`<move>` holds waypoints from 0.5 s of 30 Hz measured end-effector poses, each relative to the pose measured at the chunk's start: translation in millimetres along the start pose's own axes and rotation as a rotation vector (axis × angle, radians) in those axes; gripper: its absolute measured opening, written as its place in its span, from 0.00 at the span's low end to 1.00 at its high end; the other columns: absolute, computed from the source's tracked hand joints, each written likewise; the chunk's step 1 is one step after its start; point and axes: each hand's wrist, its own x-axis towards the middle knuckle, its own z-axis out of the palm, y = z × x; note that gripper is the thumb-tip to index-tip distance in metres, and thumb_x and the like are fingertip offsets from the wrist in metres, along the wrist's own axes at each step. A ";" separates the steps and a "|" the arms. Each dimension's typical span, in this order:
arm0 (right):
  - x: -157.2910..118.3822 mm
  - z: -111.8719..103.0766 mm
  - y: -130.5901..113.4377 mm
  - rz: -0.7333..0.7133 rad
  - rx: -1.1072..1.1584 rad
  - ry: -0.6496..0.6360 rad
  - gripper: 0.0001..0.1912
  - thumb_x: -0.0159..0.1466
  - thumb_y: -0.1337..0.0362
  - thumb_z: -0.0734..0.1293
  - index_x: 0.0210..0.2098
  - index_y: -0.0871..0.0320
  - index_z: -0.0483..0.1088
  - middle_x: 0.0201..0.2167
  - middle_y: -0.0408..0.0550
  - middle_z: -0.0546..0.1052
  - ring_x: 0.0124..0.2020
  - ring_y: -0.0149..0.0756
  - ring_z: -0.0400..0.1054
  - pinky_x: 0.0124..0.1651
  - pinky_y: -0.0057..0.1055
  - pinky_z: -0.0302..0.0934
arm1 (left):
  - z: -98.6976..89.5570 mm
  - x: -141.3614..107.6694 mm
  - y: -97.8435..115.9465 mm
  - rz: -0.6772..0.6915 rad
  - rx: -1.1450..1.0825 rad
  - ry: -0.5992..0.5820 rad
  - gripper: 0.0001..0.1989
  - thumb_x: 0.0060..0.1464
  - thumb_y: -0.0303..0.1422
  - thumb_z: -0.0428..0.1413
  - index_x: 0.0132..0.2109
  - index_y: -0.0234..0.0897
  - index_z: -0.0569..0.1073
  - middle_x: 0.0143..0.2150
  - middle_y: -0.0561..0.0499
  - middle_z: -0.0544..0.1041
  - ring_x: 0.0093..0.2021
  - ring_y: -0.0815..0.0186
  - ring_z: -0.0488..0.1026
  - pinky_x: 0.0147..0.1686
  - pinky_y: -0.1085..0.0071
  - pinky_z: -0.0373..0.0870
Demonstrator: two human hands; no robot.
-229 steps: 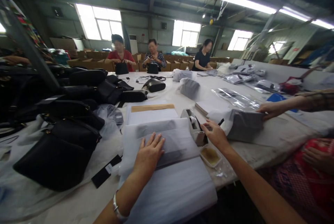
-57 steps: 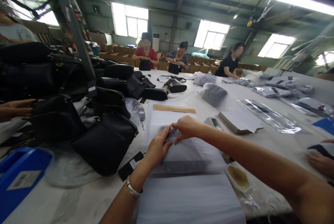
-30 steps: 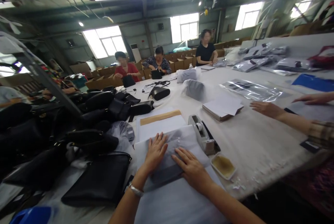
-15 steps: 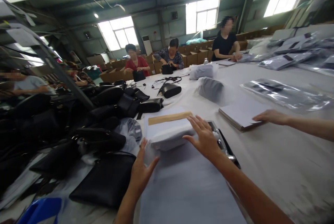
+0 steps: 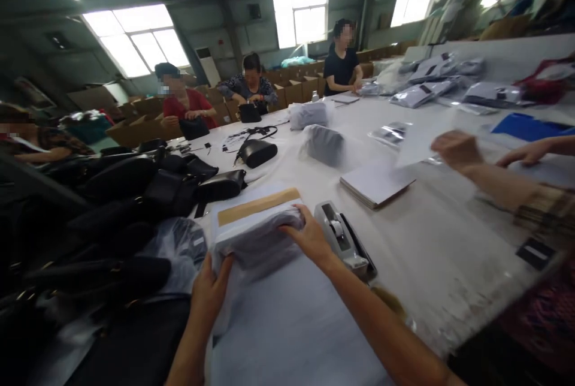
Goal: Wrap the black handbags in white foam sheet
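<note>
A bundle wrapped in thin white tissue paper [image 5: 265,248] lies in front of me; its contents are hidden. My left hand [image 5: 209,281] grips its near left corner, thumb on the paper. At the opposite end my right hand [image 5: 309,236] has its fingers curled over the right edge. Behind the bundle's top runs a tan strip [image 5: 258,206] on white paper. Under my forearms spreads a stack of large white sheets [image 5: 291,326]. Just right of my right hand stands a tape dispenser [image 5: 336,233] with a roll in it.
Black handbags [image 5: 130,194] pile up on the left, beside a clear plastic bag [image 5: 179,248]. White cards [image 5: 377,179] are stacked to the right. A co-worker's blurred hand [image 5: 458,149] holds a white sheet there. Wrapped bundles [image 5: 323,145] stand farther back, and other people work across the table.
My view has swung to the right. My hands have closed from open palms onto the bundle's two ends. The co-worker's hand has lifted a sheet off the card stack.
</note>
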 end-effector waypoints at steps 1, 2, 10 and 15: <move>0.4 -5.4 -4.2 -0.005 0.012 0.022 0.31 0.54 0.52 0.73 0.54 0.54 0.65 0.46 0.50 0.77 0.47 0.45 0.72 0.51 0.39 0.65 | -5.7 -1.5 11.1 0.018 0.008 -0.001 0.29 0.58 0.52 0.49 0.57 0.37 0.68 0.46 0.43 0.79 0.49 0.50 0.76 0.47 0.57 0.72; 0.9 -12.1 -8.5 -0.019 0.022 0.047 0.32 0.54 0.51 0.74 0.54 0.55 0.66 0.46 0.50 0.77 0.46 0.46 0.72 0.51 0.40 0.65 | -11.1 -2.8 23.8 0.035 0.018 -0.001 0.28 0.59 0.52 0.48 0.57 0.36 0.68 0.45 0.44 0.80 0.47 0.51 0.77 0.46 0.58 0.72; -8.6 -137.0 -32.2 -0.159 -0.014 0.377 0.34 0.54 0.52 0.74 0.57 0.54 0.66 0.52 0.50 0.74 0.46 0.43 0.71 0.49 0.37 0.68 | 1.0 -18.3 150.1 0.321 0.078 -0.003 0.26 0.61 0.48 0.49 0.58 0.35 0.67 0.40 0.44 0.81 0.41 0.52 0.78 0.37 0.63 0.71; -38.8 -238.2 -1.4 -0.151 -0.132 0.653 0.36 0.54 0.52 0.74 0.59 0.53 0.65 0.57 0.52 0.71 0.55 0.47 0.68 0.57 0.41 0.64 | 79.4 -35.9 216.1 0.541 -0.117 -0.254 0.25 0.63 0.45 0.48 0.62 0.37 0.63 0.45 0.42 0.80 0.45 0.53 0.78 0.42 0.63 0.71</move>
